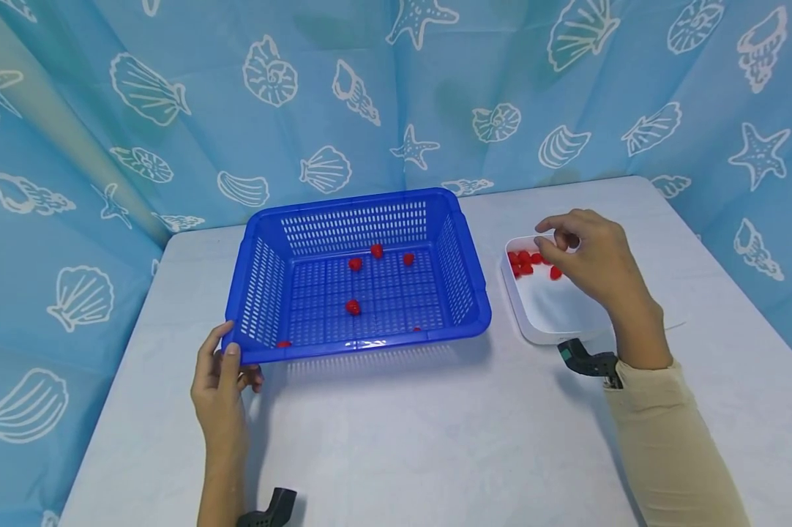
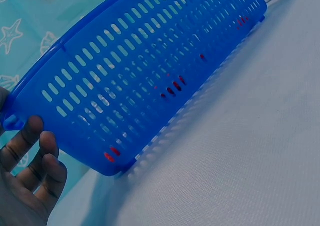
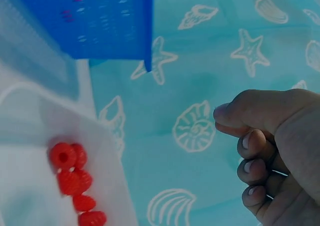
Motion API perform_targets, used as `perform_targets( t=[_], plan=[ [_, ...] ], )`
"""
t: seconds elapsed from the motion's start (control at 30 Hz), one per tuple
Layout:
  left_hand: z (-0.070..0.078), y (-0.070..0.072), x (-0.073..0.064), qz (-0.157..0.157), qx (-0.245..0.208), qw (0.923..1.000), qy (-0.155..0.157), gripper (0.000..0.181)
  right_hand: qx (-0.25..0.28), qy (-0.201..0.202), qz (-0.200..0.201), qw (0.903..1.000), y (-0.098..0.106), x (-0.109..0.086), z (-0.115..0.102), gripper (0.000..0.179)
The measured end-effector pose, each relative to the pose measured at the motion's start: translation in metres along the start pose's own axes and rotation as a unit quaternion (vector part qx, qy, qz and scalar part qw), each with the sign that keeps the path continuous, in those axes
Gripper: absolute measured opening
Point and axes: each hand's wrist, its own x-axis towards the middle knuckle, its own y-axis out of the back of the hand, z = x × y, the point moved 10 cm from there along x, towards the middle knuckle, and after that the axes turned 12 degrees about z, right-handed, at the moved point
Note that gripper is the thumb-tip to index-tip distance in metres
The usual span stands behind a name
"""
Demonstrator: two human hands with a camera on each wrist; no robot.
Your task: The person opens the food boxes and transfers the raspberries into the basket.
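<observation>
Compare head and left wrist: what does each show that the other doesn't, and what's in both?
Only head: the right grip by the white tray, the red berries in that tray, and the inside of the blue basket from above.

Only left wrist: the outer face of the basket's near long wall, with red showing through its slots.

Both: the left grip at the basket's corner, the white table and the shell-patterned curtain.

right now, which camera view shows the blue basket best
The head view: from above, it takes in nearly all the blue basket, with its rim, floor and the red berries inside. The left wrist view shows mainly one slotted outer side; the right wrist view catches only part of it, cut off at the top.
</observation>
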Motion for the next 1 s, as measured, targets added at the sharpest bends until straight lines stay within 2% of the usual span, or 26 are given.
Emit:
perform_targets(
  t=[0.37,0.5,0.63,0.8,1.0],
  plan=[
    [0.004,-0.004,0.002,-0.007,-0.003,0.9999,-0.009,0.038,-0.003,-0.013,-0.045,0.9989,-0.023,-0.003,0.018,0.023],
    [0.002,-0.004,0.001,-0.012,-0.005,0.9999,-0.002,0.038,-0.007,-0.012,-0.062,0.9980,-0.034,-0.006,0.023,0.021],
    [0.000,0.000,-0.001,-0.005,0.002,1.0000,0.008,0.038,-0.009,-0.011,-0.079,0.9967,-0.045,-0.006,0.025,0.021],
    [0.000,0.003,-0.001,0.003,0.008,0.9999,0.011,0.037,-0.017,-0.037,-0.110,0.9930,-0.057,-0.008,0.034,0.027],
    [0.001,0.001,-0.001,-0.002,0.011,0.9999,0.010,0.038,-0.012,-0.038,-0.120,0.9920,-0.065,-0.009,0.040,0.028]
  ],
)
